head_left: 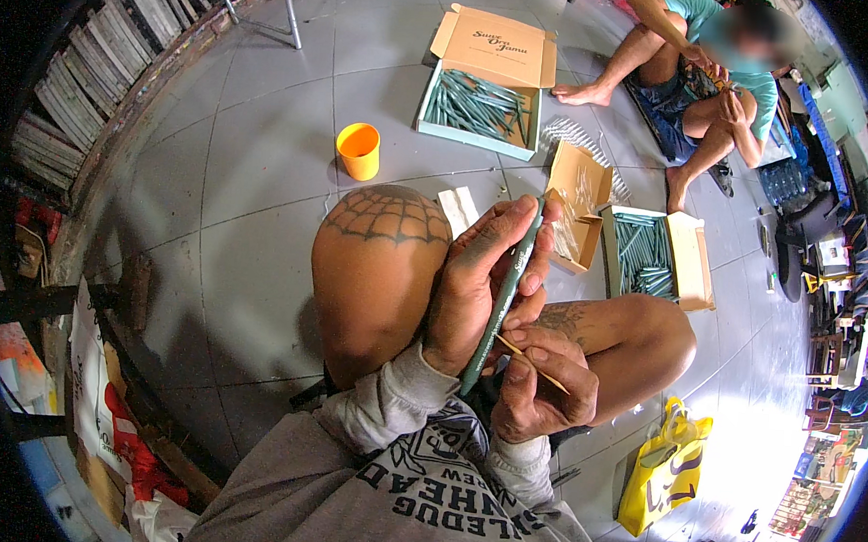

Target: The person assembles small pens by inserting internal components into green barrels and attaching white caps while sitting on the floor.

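My left hand is closed around a slim green pen with white print along its side. The pen slants, its tan tip up and away from me and its other end down towards my lap. Between the fingers of my right hand is a thin wooden stick. The stick's point touches or nearly touches the pen's side, around the middle of its lower half; contact is hard to tell. Both hands are over my lap, between my bent knees.
Beyond my knees on grey floor tiles stand an orange cup, an open box of green pens, another pen box and a carton of clear pieces. A yellow bag lies right. A person sits far right, handling something small.
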Available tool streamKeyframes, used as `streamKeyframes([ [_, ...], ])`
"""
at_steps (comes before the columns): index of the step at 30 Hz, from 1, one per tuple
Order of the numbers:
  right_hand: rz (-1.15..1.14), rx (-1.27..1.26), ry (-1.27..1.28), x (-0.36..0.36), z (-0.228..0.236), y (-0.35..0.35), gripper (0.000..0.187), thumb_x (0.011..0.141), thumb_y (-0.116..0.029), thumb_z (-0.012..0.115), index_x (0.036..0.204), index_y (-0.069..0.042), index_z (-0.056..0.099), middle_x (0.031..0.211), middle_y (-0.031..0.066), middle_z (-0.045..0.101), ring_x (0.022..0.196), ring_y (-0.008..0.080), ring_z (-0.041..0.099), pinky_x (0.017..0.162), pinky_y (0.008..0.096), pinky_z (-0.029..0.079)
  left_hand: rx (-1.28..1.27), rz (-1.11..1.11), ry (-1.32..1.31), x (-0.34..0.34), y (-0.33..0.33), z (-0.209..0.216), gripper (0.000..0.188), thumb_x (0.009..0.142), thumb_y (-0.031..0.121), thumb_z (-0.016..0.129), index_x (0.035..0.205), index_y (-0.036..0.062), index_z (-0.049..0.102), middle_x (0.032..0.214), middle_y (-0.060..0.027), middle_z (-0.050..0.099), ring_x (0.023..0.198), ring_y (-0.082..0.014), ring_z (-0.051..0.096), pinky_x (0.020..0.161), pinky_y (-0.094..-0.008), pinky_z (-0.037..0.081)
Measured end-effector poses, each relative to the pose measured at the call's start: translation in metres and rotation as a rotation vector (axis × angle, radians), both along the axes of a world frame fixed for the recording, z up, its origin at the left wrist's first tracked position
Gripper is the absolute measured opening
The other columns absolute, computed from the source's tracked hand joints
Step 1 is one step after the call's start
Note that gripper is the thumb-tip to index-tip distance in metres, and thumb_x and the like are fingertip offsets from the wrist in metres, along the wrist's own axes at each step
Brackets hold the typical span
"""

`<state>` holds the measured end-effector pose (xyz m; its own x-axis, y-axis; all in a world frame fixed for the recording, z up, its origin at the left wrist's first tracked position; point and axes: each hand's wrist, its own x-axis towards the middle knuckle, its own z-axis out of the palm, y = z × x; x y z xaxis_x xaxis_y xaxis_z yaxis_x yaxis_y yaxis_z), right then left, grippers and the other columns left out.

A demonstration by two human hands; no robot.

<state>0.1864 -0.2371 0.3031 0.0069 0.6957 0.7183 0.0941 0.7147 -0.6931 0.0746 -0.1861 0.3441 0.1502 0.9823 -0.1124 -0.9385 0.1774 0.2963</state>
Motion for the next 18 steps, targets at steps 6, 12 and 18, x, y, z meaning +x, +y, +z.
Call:
streamKeyframes([
  [6,0.005,0.052,0.002,-0.0013,0.001,0.0028,0.02,0.09,-0.004,0.069,0.099,0.001,0.052,0.091,0.0249,0.069,0.082,0.0294,0.07,0.075,0.0384,0.058,0.033,-0.005,0.038,0.0001,-0.0001,0.0031,0.037,0.104,0.034,0.052,0.12,0.0003,0.051,0.091,-0.0001,0.051,0.062,-0.0046,0.044,0.036,-0.019,0.032],
  [12,-0.05,0.069,0.066,-0.0034,-0.0018,0.0033,0.029,0.074,0.007,0.079,0.097,0.002,0.062,0.085,0.0223,0.072,0.08,0.0341,0.074,0.07,0.038,0.06,0.036,0.009,0.048,0.0004,0.0003,0.0017,0.038,0.104,0.034,0.051,0.12,-0.0001,0.051,0.09,0.0001,0.051,0.061,-0.0045,0.044,0.036,-0.0192,0.031],
  [18,-0.069,0.066,0.067,-0.0048,0.0011,0.0037,0.027,0.074,0.007,0.079,0.095,0.002,0.063,0.083,0.022,0.072,0.077,0.0341,0.074,0.069,0.0391,0.06,0.034,0.012,0.057,0.0004,-0.0001,0.0024,0.037,0.104,0.034,0.051,0.12,0.0005,0.051,0.09,0.0004,0.051,0.061,-0.0047,0.044,0.036,-0.0194,0.031],
])
